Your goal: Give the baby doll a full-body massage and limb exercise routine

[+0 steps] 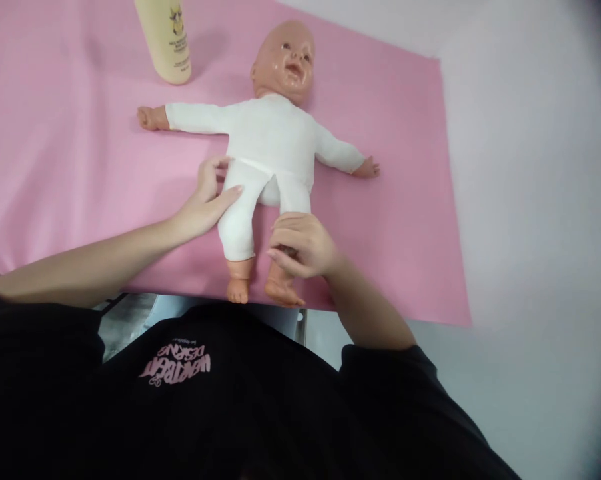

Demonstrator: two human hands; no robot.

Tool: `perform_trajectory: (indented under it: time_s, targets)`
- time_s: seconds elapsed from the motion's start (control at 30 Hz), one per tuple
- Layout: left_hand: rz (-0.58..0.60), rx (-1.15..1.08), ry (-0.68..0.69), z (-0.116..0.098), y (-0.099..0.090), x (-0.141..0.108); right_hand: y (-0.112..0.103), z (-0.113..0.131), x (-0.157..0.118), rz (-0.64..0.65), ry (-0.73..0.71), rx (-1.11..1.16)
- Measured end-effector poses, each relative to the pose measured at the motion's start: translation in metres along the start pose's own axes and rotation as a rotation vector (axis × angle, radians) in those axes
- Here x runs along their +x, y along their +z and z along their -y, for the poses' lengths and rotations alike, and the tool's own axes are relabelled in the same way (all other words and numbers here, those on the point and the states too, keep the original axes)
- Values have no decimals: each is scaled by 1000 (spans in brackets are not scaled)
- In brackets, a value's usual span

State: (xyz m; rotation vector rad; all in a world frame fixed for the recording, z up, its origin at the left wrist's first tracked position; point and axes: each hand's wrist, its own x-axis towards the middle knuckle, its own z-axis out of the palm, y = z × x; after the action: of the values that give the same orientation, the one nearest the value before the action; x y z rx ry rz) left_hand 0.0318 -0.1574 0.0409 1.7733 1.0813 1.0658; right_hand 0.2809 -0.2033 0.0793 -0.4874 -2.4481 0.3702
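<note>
A baby doll (273,137) with a white cloth body lies on its back, head at the far side and feet towards me. Its hard head, hands and feet are bare and skin-toned. My left hand (211,197) grips the doll at the left-side hip, thumb on top of the thigh and the other fingers curled at its outer side, partly hidden. Around the lower part of the other leg, just above the foot, my right hand (305,245) is closed with bent fingers. Both of the doll's arms stretch out sideways.
A pale yellow bottle (167,47) with printed text stands beyond the doll on the left. Under everything is a pink mat (405,200), its near edge close to my body. White surface (520,200) shows on the right.
</note>
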Motion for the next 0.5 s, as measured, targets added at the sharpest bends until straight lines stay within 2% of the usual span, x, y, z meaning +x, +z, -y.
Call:
perform_trajectory:
  time_s: [0.07, 0.13, 0.3, 0.4, 0.5]
  targets:
    - [-40, 122, 166, -4, -3, -1, 0, 1, 0, -86, 10, 38]
    - [28, 205, 345, -12, -5, -4, 1, 2, 0, -165, 18, 71]
    - [494, 212, 824, -33, -4, -16, 5, 8, 2, -295, 73, 91]
    - [607, 253, 930, -36, 3, -22, 9, 10, 3, -369, 73, 92]
    - [669, 281, 907, -36, 8, -26, 11, 9, 5, -459, -19, 82]
